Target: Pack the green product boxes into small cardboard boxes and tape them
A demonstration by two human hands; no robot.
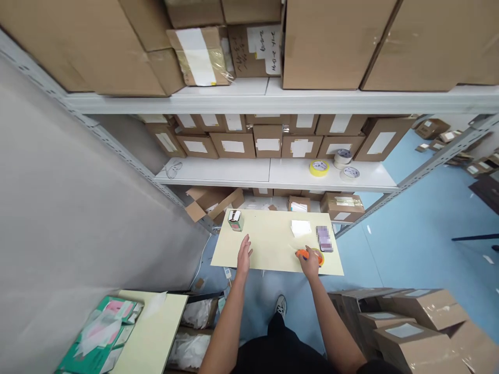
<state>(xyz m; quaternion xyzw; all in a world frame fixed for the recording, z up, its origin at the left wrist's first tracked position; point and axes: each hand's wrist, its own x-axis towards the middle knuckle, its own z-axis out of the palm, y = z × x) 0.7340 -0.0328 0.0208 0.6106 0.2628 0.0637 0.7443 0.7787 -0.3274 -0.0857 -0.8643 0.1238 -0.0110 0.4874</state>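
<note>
Tape dispenser (301, 253), orange, at the near right of a cream tabletop (268, 241); long axis left-to-right, narrow end left, roll right. Right hand (311, 265): fingers curled over dispenser, which lies beneath them. Left hand (244, 255): fingers extended, released, well apart from dispenser. Beyond: white paper sheets (301, 228).

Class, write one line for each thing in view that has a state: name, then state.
Left hand: open, empty
Right hand: closed on the dispenser
Orange tape dispenser: held
White cards: lying flat
Small box: upright; top unclear
Flapped carton: open
Right-end lower-shelf carton: taped shut
Yellow tape roll: lying flat
</note>
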